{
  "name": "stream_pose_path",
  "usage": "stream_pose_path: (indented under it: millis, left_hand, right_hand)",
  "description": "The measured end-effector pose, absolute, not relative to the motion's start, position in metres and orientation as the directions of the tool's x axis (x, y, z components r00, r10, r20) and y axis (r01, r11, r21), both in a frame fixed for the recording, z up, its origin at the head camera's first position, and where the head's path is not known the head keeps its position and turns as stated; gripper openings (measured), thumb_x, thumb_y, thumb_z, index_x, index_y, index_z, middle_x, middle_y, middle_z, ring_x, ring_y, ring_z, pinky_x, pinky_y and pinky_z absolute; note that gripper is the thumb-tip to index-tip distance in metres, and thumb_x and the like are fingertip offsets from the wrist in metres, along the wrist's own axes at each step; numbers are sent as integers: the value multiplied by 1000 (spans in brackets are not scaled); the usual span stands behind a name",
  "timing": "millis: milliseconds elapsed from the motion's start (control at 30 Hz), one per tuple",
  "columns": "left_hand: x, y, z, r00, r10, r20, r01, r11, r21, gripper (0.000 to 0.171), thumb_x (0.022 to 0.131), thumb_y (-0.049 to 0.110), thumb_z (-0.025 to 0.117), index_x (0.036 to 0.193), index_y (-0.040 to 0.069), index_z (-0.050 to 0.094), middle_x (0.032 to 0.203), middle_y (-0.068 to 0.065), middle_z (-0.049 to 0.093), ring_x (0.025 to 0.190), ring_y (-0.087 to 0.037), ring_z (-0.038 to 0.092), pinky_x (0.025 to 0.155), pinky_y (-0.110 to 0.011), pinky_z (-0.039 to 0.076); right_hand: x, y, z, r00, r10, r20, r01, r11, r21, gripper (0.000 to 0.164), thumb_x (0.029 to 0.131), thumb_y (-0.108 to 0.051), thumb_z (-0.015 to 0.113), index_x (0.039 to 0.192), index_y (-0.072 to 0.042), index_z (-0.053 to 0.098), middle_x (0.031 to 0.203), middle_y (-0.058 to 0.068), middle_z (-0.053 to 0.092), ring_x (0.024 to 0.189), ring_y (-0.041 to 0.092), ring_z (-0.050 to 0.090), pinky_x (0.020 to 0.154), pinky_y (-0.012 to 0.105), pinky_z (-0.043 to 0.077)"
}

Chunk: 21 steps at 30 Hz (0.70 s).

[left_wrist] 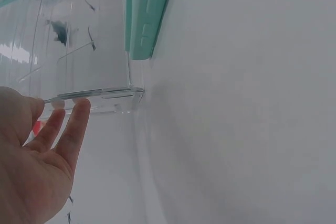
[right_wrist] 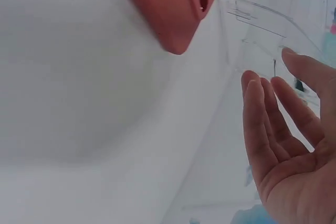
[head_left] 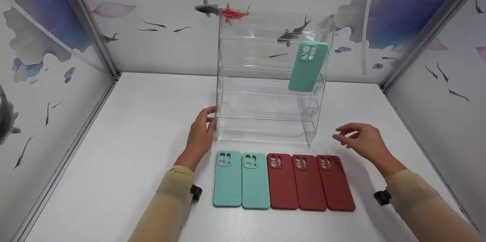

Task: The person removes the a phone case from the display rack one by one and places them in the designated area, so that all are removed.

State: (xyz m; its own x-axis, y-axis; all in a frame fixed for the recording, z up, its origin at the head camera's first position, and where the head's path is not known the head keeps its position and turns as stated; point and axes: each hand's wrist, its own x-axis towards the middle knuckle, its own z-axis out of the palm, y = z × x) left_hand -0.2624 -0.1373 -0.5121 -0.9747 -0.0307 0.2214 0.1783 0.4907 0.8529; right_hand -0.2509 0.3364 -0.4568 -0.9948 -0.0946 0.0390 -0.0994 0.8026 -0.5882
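Observation:
My left hand (head_left: 200, 130) is at the left side of a clear acrylic rack (head_left: 262, 117) with several tiers. In the left wrist view its extended fingertips (left_wrist: 80, 103) touch the rack's side panel from outside. My right hand (head_left: 363, 139) hovers off the rack's lower right corner, fingers loosely bent, holding nothing. A turquoise phone case (head_left: 306, 73) leans in an upper tier on the right. In front of the rack lie two turquoise cases (head_left: 228, 185) and, to their right, three dark red cases (head_left: 284, 187), side by side in one row.
The white table (head_left: 152, 120) is enclosed by walls (head_left: 159, 44) printed with fish and lotus leaves. Metal posts (head_left: 91, 25) mark the wall corners. A small black camera (head_left: 196, 192) sits at the left wrist, another (head_left: 382, 197) at the right.

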Motion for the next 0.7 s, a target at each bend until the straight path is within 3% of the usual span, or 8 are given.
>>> stream_pose_path:
  millis: [267, 433, 700]
  left_hand:
    - [-261, -138, -511, -975, -25, 222, 180, 499, 848, 41, 110, 20, 51, 151, 16, 44, 152, -2, 52, 127, -20, 60, 109, -41, 53]
    - [-261, -138, -511, -971, -28, 238, 192, 506, 841, 41, 109, 15, 52, 150, 12, 45, 151, -5, 53, 125, -22, 61, 106, -41, 55]
    - [-262, -137, -511, -974, -36, 224, 176, 505, 845, 41, 109, 17, 52, 149, 16, 45, 152, -3, 53, 125, -21, 61, 108, -41, 54]
  right_hand:
    - [-272, 315, -409, -964, -27, 263, -190, 763, -617, 38, 95, -43, 75, 121, -16, 76, 107, 9, 76, 77, -4, 69, 66, 13, 52]
    - [-287, 303, -381, -940, 1, 341, -238, 715, -657, 36, 93, -40, 76, 120, -16, 77, 107, 9, 76, 77, -3, 72, 68, 9, 51]
    - [-307, 285, -355, -905, 6, 424, -297, 704, -645, 33, 95, -35, 76, 122, -15, 76, 106, 8, 76, 77, -10, 69, 69, 7, 53]
